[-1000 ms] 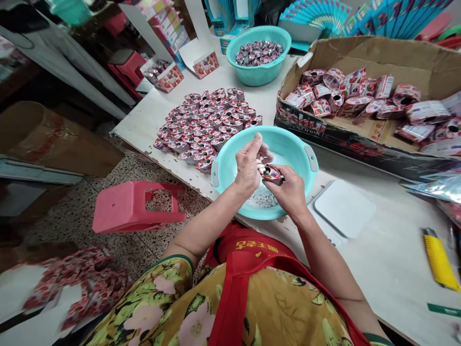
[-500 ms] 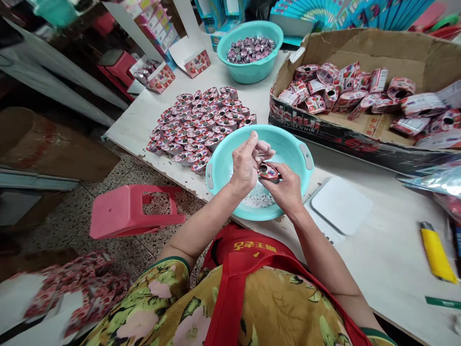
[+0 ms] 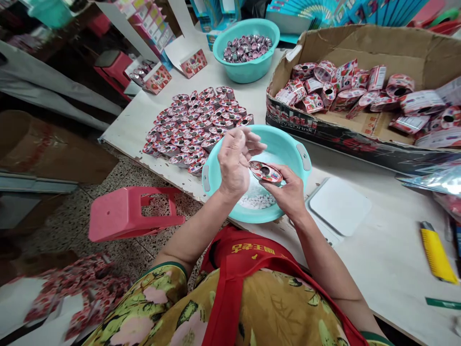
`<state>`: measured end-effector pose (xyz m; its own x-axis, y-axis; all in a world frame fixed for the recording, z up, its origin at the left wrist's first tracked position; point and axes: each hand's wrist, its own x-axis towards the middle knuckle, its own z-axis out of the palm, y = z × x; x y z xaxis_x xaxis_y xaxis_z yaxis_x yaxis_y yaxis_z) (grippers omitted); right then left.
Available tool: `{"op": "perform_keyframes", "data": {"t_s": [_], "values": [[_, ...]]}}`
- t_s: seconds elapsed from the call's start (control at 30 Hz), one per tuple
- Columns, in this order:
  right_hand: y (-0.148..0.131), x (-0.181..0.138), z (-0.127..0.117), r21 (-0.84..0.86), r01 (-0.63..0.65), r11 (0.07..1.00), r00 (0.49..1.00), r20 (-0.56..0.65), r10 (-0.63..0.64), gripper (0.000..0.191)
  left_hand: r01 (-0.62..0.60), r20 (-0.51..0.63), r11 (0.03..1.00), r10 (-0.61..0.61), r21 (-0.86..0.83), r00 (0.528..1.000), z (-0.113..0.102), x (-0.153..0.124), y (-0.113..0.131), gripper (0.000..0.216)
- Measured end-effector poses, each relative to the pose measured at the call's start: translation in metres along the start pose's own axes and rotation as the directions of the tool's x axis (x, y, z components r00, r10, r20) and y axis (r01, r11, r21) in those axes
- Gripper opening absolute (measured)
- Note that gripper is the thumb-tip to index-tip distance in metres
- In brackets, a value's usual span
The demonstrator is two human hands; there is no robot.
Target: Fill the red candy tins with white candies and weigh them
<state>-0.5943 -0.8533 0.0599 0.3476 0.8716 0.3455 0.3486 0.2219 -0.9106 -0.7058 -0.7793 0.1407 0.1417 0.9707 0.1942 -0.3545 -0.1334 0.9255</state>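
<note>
My right hand (image 3: 288,191) holds a small oval candy container (image 3: 265,173), printed red and pink, with a round dark hole in its upward face. It is over a turquoise basin (image 3: 301,179) with grey handles. White tablets (image 3: 258,201) lie in the bottom of the basin. My left hand (image 3: 235,161) is raised above the basin's left half, just beside the container and apart from it. Its fingers are spread and slightly curled, whitish as if powdered, and I see nothing in them. Left of the basin, many similar oval containers (image 3: 194,127) stand packed together, holes up.
Behind stands a turquoise basin (image 3: 248,74) of small round caps (image 3: 248,49). A cardboard box (image 3: 324,126) at the right holds more oval containers. On the table lie a white scale (image 3: 340,206) and a yellow box cutter (image 3: 437,252). A pink stool (image 3: 115,214) is on the floor.
My left hand has moved up and left, away from the container, and its fingers have spread. The container has tilted slightly and its top now shows fully.
</note>
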Motion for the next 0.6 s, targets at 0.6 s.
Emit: {"op": "perform_keyframes", "data": {"t_s": [0.6], "values": [[0.086, -0.073, -0.145, -0.045, -0.375, 0.926, 0.739, -0.618, 0.269, 0.061, -0.722, 0.552, 0.236, -0.8, 0.65, 0.235, -0.019, 0.015, -0.074, 0.044]]}}
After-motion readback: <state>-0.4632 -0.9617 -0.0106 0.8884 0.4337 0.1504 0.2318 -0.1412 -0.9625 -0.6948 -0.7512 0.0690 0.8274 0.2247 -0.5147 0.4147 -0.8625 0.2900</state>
